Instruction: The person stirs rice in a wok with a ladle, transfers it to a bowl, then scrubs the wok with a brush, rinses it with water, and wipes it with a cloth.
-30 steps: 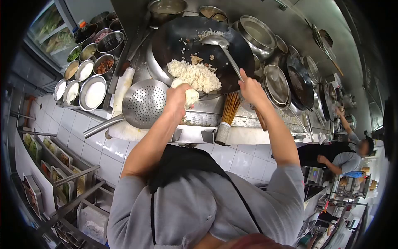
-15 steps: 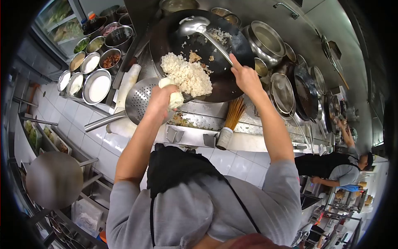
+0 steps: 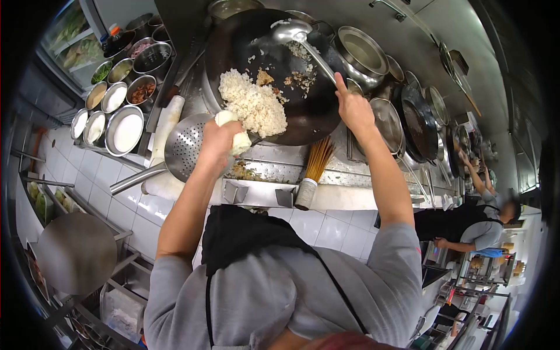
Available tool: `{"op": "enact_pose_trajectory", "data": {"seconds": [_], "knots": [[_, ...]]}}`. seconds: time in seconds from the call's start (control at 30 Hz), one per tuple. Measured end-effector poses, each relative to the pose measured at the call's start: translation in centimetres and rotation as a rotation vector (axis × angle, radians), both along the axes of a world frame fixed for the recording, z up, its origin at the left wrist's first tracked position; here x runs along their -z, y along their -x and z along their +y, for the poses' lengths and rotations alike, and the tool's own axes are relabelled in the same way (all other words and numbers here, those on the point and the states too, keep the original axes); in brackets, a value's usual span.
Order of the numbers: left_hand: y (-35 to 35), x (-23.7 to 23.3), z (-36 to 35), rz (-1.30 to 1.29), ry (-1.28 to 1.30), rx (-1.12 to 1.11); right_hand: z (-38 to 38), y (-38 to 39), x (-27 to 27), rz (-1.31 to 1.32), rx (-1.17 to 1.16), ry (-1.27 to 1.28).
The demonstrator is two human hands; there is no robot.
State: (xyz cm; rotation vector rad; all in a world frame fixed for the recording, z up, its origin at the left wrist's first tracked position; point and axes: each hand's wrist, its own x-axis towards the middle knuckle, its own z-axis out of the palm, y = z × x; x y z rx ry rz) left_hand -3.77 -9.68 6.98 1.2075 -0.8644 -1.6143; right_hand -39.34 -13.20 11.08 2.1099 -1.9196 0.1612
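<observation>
gripping a white cloth (image 3: pixel 238 140) at the wok's (image 3: pixel 318 116) 7 o'clock rim, the left hand (image 3: pixel 217 139) is clamped tight, while the right hand (image 3: pixel 352 109) at 4 o'clock closes around the ladle (image 3: pixel 290 32), its bowl at 12 o'clock beyond the rice (image 3: pixel 252 106) heaped toward 8 o'clock.

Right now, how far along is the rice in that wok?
Done: white rice is in the wok, heaped on the near side, with browned bits lying apart. In hand: left hand grips the wok's handle through a white cloth; right hand holds the ladle. Left: rice looks pale and unmixed, all in the wok.
</observation>
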Motion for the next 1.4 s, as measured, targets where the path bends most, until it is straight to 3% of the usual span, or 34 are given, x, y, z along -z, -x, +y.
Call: {"op": "enact_pose_trajectory", "data": {"seconds": [0.23, 0.27, 0.47, 0.6, 0.67, 0.77, 0.9, 1.07, 1.2, 1.4], "knots": [[-0.1, 0.8, 0.4, 0.129, -0.077, -0.084, 9.1, 3.8, -0.6, 0.072, 0.115, -0.236], [-0.1, 1.0, 0.5, 0.120, -0.084, -0.078, 8.7, 3.8, -0.5, 0.011, 0.026, -0.145], [0.6, 1.4, 1.4, 0.061, -0.022, -0.056, 0.8, -0.7, 0.0, -0.031, 0.046, 0.023], [-0.4, -0.1, 1.2, 0.036, -0.060, -0.084, 6.7, 3.0, 1.4, 0.095, 0.036, -0.107], [-0.9, 0.6, 0.4, 0.087, -0.097, -0.107, 11.4, 4.1, 1.2, -0.019, 0.123, -0.260], [-1.6, 1.2, 0.1, 0.065, -0.107, -0.083, 13.5, 3.9, 1.1, -0.115, 0.049, -0.156], [-1.9, 1.7, -0.2, 0.040, -0.072, -0.049, 10.0, 1.4, 1.4, -0.054, -0.044, -0.063], [-2.9, 1.9, -0.4, 0.066, -0.097, -0.051, 10.9, 5.1, 1.3, 0.239, -0.088, -0.039], [-3.5, 1.8, -0.5, 0.038, -0.080, -0.047, 11.5, 6.4, 1.2, 0.082, -0.084, -0.003], [-3.5, 0.9, -1.1, -0.027, -0.028, -0.005, 5.4, 2.5, 1.5, 0.086, -0.218, 0.031]]}}
